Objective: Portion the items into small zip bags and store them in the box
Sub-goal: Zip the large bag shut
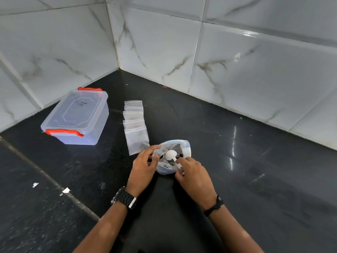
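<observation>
A large clear plastic bag with dark items inside lies open on the black counter in front of me. My left hand grips the bag's left rim. My right hand holds the handle of a small white spoon, whose round bowl sits inside the bag's mouth. A row of several small clear zip bags lies overlapped just behind the big bag. A clear plastic box with red latches stands to the left, its lid shut.
White marble-look tiled walls meet in a corner behind the black counter. A grey seam runs across the counter at the left, with small white flecks beside it.
</observation>
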